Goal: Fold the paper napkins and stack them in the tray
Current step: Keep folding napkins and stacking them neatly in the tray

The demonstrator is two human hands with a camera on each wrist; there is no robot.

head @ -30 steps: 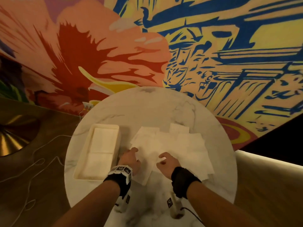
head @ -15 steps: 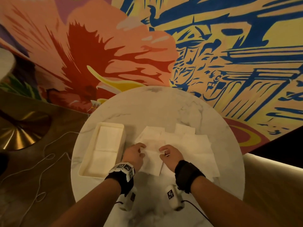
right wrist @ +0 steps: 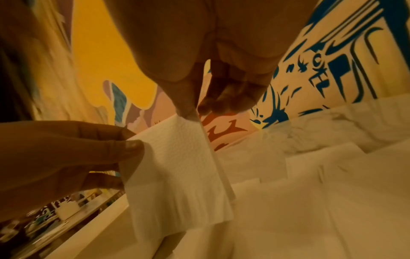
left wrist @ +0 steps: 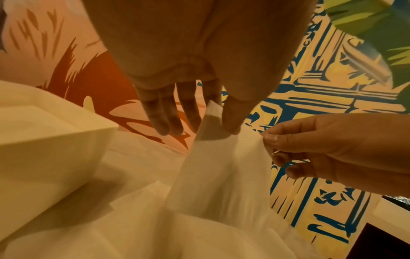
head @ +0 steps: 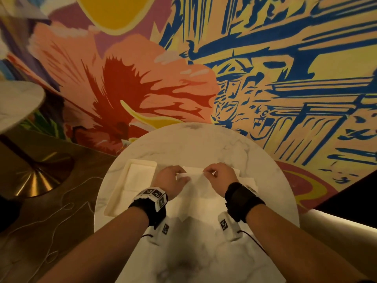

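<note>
above the bench (head: 204, 144), mid-scene, the left hand (head: 170, 181) and right hand (head: 219, 174) each pinch a top corner of one napkin (head: 195, 180), raised and not yet folded. the tray (head: 114, 203), left, already holds folded napkins. loose napkins (head: 247, 181) lie to the right, so several folds remain.

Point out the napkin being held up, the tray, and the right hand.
napkin (right wrist: 177, 168), right wrist view, middle of the hanging sheet.
tray (head: 130, 162), head view, far rim.
right hand (head: 219, 173), head view, back of the hand, pinching the napkin's corner.
</note>
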